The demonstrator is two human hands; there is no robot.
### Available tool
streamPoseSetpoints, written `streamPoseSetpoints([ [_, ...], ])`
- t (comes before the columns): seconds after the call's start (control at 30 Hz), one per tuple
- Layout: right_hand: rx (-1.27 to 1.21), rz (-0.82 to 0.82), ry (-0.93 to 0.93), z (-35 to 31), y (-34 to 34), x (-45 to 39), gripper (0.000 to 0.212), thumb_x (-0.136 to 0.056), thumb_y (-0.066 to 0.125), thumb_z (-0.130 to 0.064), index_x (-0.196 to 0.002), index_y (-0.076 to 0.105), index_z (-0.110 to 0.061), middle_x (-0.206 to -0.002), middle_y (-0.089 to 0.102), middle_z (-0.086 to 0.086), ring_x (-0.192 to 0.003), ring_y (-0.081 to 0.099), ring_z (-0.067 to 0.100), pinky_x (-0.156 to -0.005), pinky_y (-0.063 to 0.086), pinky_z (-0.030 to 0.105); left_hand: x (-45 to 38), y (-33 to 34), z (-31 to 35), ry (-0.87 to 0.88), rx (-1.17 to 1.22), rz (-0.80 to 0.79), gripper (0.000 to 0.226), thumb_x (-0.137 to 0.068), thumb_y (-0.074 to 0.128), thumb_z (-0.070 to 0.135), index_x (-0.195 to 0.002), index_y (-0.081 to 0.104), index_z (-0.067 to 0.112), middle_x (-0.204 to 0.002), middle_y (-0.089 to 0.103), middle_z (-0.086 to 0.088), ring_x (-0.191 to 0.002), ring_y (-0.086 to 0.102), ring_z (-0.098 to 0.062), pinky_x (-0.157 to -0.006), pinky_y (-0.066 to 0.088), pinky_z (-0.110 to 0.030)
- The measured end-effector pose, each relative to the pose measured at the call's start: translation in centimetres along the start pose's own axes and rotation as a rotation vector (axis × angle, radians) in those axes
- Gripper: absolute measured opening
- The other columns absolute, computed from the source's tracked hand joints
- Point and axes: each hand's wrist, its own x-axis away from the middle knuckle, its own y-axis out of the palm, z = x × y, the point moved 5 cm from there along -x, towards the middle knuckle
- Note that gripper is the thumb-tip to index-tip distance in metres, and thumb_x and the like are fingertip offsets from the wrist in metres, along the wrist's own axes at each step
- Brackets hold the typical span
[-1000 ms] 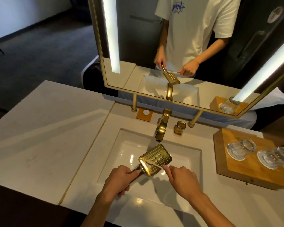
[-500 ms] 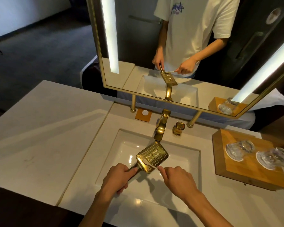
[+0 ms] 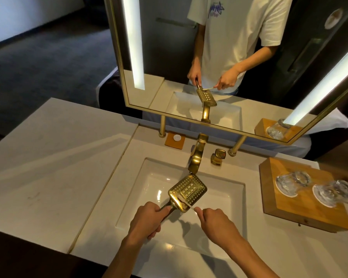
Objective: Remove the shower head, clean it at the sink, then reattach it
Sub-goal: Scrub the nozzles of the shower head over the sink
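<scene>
Shower head [image 3: 187, 191] at frame centre, over sink [image 3: 219, 197], just below faucet [image 3: 196, 157]. Brush [image 3: 186, 203] has slid from middle of perforated face toward near edge. Left hand [image 3: 147, 221] fingers clenched round handle; right hand [image 3: 215, 223] fingers pinch brush. Scrubbing ongoing; reattachment pending.

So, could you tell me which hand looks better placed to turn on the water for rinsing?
Probably the right hand: it pinches only the light brush, on the faucet handle's side. The left hand grips the shower head over the sink.
</scene>
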Motion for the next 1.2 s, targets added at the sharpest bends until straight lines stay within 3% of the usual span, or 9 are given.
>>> streamPoseSetpoints([
  [0.1, 0.069, 0.052, 0.022, 0.4, -0.5, 0.0, 0.054, -0.101, 0.017, -0.059, -0.072, 0.047, -0.024, -0.067, 0.046, -0.006, -0.063, 0.049, 0.018, -0.058, 0.040, 0.030, 0.2, 0.5, -0.3, -0.002, 0.034, -0.019, 0.050, -0.091, 0.061, 0.051, -0.054, 0.051, 0.018, -0.043, 0.058, -0.002, -0.031, 0.044, -0.015, -0.036, 0.038, -0.023],
  [0.27, -0.040, -0.005, -0.013, -1.6, 1.2, 0.1, 0.056, -0.102, 0.019, -0.058, -0.069, 0.048, -0.024, -0.069, 0.052, -0.002, -0.060, 0.050, 0.015, -0.059, 0.043, 0.031, 0.0, 0.1, -0.2, -0.008, 0.079, 0.001, 0.056, -0.090, 0.061, 0.051, -0.044, 0.045, 0.022, -0.042, 0.057, -0.003, -0.029, 0.042, -0.016, -0.035, 0.035, -0.021],
  [0.47, 0.102, 0.031, 0.005, 0.5, -0.3, -0.4, 0.053, -0.101, 0.017, -0.060, -0.072, 0.047, -0.026, -0.064, 0.043, -0.008, -0.057, 0.044, 0.015, -0.052, 0.035, 0.028, 0.5, 0.5, -0.5, -0.015, 0.084, -0.026, 0.053, -0.092, 0.062, 0.047, -0.051, 0.046, 0.019, -0.043, 0.058, -0.003, -0.030, 0.043, -0.017, -0.036, 0.038, -0.023],
  [0.67, -0.024, -0.037, -0.010, -1.0, 1.4, -0.9, 0.055, -0.101, 0.019, -0.060, -0.066, 0.045, -0.027, -0.067, 0.050, -0.004, -0.059, 0.048, 0.011, -0.055, 0.038, 0.028, 0.0, 0.5, 0.0, -0.041, 0.113, -0.018, 0.053, -0.092, 0.062, 0.047, -0.051, 0.045, 0.020, -0.043, 0.057, -0.003, -0.030, 0.042, -0.016, -0.036, 0.036, -0.021],
  [0.83, 0.085, 0.021, 0.005, 0.6, 0.1, -0.9, 0.053, -0.101, 0.019, -0.059, -0.074, 0.048, -0.025, -0.065, 0.044, -0.007, -0.059, 0.046, 0.015, -0.049, 0.033, 0.027, 0.4, 1.0, -0.4, -0.044, 0.091, -0.035, 0.053, -0.092, 0.063, 0.046, -0.050, 0.045, 0.019, -0.043, 0.057, -0.003, -0.031, 0.043, -0.016, -0.037, 0.038, -0.023],
  [1.07, 0.012, -0.053, -0.035, -1.2, 1.1, -1.0, 0.055, -0.101, 0.019, -0.060, -0.069, 0.048, -0.025, -0.077, 0.058, 0.004, -0.067, 0.053, 0.021, -0.063, 0.043, 0.031, 0.1, 0.4, -0.1, -0.069, 0.133, -0.022, 0.060, -0.092, 0.063, 0.047, -0.041, 0.046, 0.019, -0.041, 0.055, -0.003, -0.029, 0.042, -0.017, -0.035, 0.036, -0.021],
  [1.2, 0.173, 0.027, -0.036, 0.5, -0.3, -1.1, 0.061, -0.101, 0.018, -0.059, -0.086, 0.063, -0.020, -0.079, 0.057, 0.002, -0.071, 0.057, 0.023, -0.058, 0.038, 0.030, 0.7, 1.1, -0.5, -0.078, 0.126, -0.043, 0.057, -0.092, 0.063, 0.046, -0.046, 0.044, 0.019, -0.042, 0.055, -0.004, -0.029, 0.041, -0.017, -0.035, 0.036, -0.021],
])
